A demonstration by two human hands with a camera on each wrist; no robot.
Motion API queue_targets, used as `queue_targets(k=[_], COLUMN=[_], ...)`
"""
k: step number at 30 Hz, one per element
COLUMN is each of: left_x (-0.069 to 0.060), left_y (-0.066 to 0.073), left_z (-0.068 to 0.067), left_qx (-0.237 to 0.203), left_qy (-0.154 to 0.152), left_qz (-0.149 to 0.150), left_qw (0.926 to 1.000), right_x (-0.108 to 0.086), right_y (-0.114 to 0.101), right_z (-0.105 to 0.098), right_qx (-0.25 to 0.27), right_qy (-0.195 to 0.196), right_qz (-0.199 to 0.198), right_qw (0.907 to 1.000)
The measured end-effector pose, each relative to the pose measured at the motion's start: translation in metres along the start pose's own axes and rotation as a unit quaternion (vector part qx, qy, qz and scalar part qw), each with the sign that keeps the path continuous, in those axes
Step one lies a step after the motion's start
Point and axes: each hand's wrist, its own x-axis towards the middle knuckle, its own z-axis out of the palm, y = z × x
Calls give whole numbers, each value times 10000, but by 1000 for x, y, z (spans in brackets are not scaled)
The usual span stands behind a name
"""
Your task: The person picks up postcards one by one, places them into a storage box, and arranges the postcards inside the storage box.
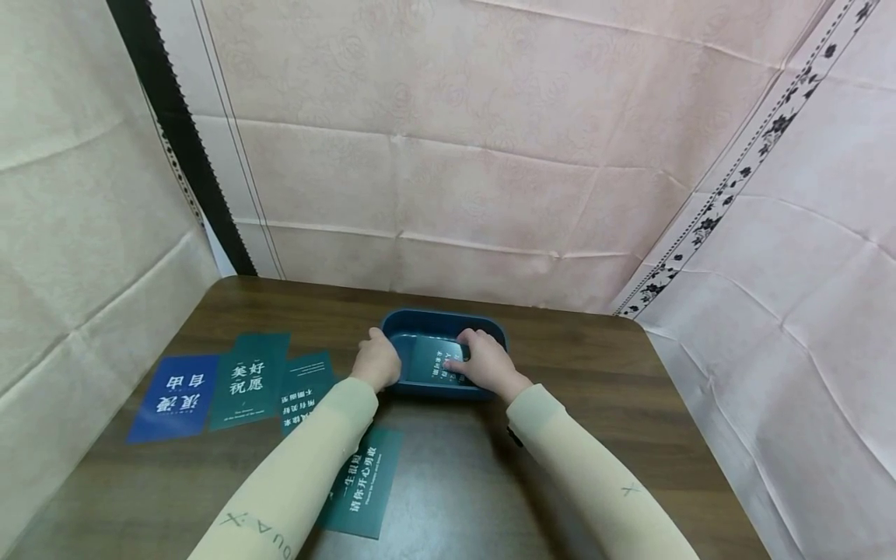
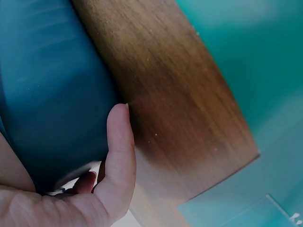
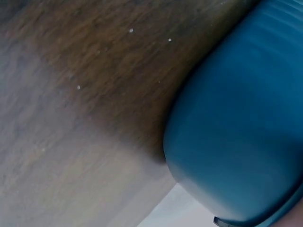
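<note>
- here's the dark blue tray (image 1: 441, 392), rounded at the corners, sitting upright on the wooden counter (image 1: 588, 435), open side up!
- and there, inside it, a teal card (image 1: 424, 354), white characters on show, printed side up!

My head view looks forward and down over the table (image 1: 574, 350). Both wrist views share the tray (image 2: 52, 85), very close up.

The tray (image 1: 439, 391) looks smooth plastic, the cards (image 1: 250, 381) paper — the tabletop (image 1: 588, 365) softly glossy wood.
</note>
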Motion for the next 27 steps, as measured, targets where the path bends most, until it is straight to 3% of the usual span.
queue_targets(k=[11,27], left_x=[-1,1], left_y=[-1,0], left_z=[0,2], left_qx=[-27,-4], left_qy=[-33,48], left_qz=[63,-19], left_qw=[10000,10000], right_x=[2,4], right_y=[2,1], right_z=[4,7], right_qx=[-530,-955], right_qy=[-154,-279], right_qz=[-192,3], right_qw=[9983,9950])
